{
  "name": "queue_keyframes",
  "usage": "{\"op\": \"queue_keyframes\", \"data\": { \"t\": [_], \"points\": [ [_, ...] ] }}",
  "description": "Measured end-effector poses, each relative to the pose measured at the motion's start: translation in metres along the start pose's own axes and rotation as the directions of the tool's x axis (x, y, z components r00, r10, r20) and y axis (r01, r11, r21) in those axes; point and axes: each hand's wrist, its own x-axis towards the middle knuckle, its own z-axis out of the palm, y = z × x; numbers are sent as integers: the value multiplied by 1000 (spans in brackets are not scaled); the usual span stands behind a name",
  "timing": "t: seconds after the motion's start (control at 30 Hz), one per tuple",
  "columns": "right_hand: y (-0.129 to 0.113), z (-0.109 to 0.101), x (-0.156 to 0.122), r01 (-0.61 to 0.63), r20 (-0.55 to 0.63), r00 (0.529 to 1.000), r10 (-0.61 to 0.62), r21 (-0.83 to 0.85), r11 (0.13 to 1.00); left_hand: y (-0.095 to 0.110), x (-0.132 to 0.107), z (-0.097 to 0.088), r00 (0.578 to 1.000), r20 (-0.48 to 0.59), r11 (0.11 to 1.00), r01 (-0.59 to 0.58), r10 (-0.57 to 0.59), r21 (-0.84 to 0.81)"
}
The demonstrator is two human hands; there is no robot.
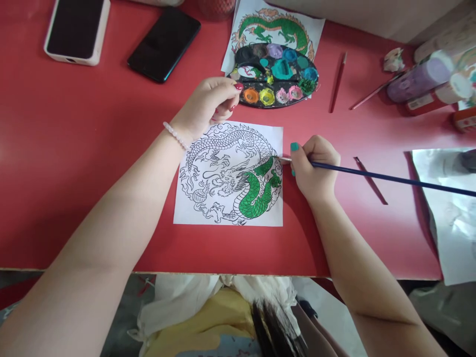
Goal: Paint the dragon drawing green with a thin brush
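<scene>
A sheet printed with a dragon line drawing [208, 163] lies on the red table, its lower right body coloured green. My right hand [318, 168] is closed around a long blue-handled paintbrush [372, 173], whose tip meets the drawing at its right edge, beside the green part. My left hand [211, 104] is curled over the sheet's top left, thumb and fingers together at the left end of the black paint palette [273, 99]. What those fingers hold, if anything, is hidden. Wells of orange, yellow, pink, blue and green paint fill the palette.
Behind the palette lies a coloured dragon picture [275, 25]. A black phone [163, 44] and a white-cased device [77, 29] are at the back left. A red brush [338, 82], another brush [371, 181] and a purple bottle [420, 77] are on the right, near a silvery sheet [453, 213].
</scene>
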Motion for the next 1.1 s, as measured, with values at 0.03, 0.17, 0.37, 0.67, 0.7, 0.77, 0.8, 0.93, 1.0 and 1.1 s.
{"op": "queue_keyframes", "data": {
  "t": [0.03, 0.17, 0.37, 0.67, 0.7, 0.77, 0.8, 0.93, 1.0, 1.1],
  "points": [
    [0, 0, 0, 0, 6, 1000, 0, 7, 1000, 0, 0, 0, 1000, -2, 1000, 7, -7, 29],
    [0, 1, 0, 3, 17, 1000, -3, 16, 1000, 2, -2, 1, 999, -8, 988, 43, -42, 148],
    [-3, 0, 1, 20, 20, 1000, -19, -23, 1000, 3, -1, 2, 994, -23, 927, 106, -105, 360],
    [-5, 0, 0, 4, 29, 1000, -3, -24, 1000, 2, -1, 1, 1000, 21, 1000, 9, -10, 11],
    [-6, 0, 0, 0, 24, 1000, 0, -15, 1000, 0, -1, 1, 999, -21, 998, -42, 41, -52],
    [-5, 0, 0, -8, 18, 1000, 8, 2, 1000, -2, 0, 1, 999, -20, 995, -41, 39, -93],
    [-5, 0, 0, -12, 19, 1000, 12, 5, 1000, -3, 1, 1, 999, -22, 995, -32, 30, -99],
    [-4, 0, 0, -21, 34, 999, 20, 10, 1000, -4, 1, 1, 999, -44, 994, 13, -18, -113],
    [-3, 0, 0, -28, 34, 999, 28, 17, 999, -4, 1, 1, 994, -83, 992, 57, -66, -115],
    [-3, 0, 0, -51, 31, 998, 50, 33, 998, -3, 1, 1, 992, -98, 991, 74, -85, -111]
  ]
}}
